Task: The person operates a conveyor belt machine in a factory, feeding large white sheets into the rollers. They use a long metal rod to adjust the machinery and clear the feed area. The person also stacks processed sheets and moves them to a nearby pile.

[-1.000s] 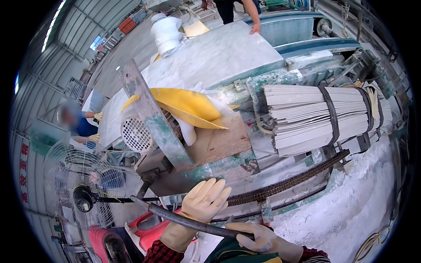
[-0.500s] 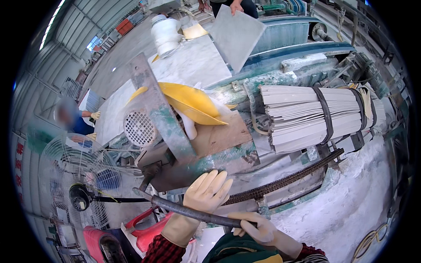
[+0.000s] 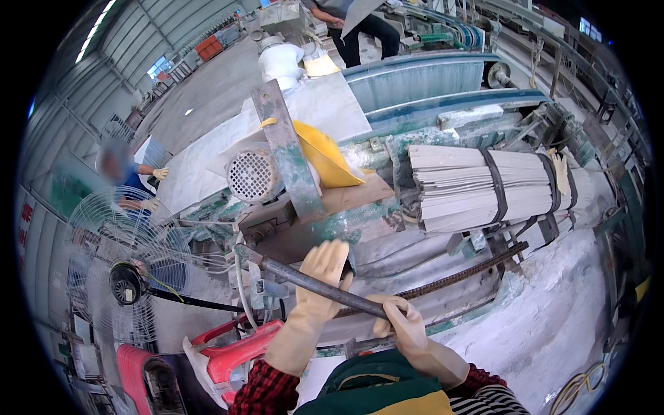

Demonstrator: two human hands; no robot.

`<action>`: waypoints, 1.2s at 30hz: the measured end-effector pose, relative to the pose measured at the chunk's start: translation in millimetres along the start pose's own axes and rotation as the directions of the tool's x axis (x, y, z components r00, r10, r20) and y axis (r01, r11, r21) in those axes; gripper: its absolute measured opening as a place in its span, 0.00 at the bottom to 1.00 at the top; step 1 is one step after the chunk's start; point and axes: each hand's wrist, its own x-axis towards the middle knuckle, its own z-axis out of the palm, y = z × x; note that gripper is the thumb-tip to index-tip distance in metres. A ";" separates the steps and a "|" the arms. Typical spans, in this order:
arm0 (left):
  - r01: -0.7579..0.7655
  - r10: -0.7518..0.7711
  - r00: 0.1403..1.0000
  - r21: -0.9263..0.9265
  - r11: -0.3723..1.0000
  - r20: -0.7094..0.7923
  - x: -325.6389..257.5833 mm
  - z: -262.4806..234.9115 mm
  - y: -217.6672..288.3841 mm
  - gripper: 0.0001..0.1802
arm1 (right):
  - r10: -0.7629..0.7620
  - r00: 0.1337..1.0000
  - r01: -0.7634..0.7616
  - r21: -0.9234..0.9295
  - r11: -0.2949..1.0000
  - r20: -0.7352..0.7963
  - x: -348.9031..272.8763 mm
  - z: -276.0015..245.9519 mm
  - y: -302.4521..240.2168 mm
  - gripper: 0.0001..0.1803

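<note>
A dark metal pipe (image 3: 311, 285) slants across in front of me, its far-left end beside a bracket of the motor-driven machine. My right hand (image 3: 404, 325), in a cream rubber glove, is closed around its near end. My left hand (image 3: 324, 266), gloved alike, lies behind the pipe with fingers stretched up against the machine's lower edge; the pipe crosses before its palm. Above stands the motor (image 3: 252, 174) with a perforated round cover, an upright rusty metal bar (image 3: 287, 145) and a yellow guard (image 3: 324, 158). A dark part shows beside my left fingers, unclear in kind.
Strapped pale strips (image 3: 460, 187) lie at right, above a long toothed bar (image 3: 456, 273). A wire-cage fan (image 3: 128, 277) and red plastic chairs (image 3: 242, 353) stand at left. One co-worker (image 3: 128, 180) is at far left; another holds a grey slab (image 3: 360, 15) at the back.
The motor, upright bar and yellow guard have shifted up and right in view, away from me. Pipe and both hands rose with them. The co-worker at the back has moved the slab farther off.
</note>
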 end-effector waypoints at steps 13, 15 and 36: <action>0.506 -0.537 0.684 -0.852 -0.138 0.493 -50.9 -16.8 49.2 0.27 | -0.134 0.961 0.239 -0.477 0.846 0.244 33.6 -83.9 -61.8 0.26; 0.514 -0.573 0.654 -0.846 -0.140 0.493 -55.0 -21.3 54.8 0.28 | -0.219 0.973 0.217 -0.626 0.749 0.075 74.5 -91.4 -122.9 0.25; 0.479 -0.570 0.647 -0.851 -0.214 0.507 -45.1 -35.2 70.0 0.31 | 0.015 0.999 -0.040 -0.588 0.808 -0.047 75.2 -122.6 -90.2 0.22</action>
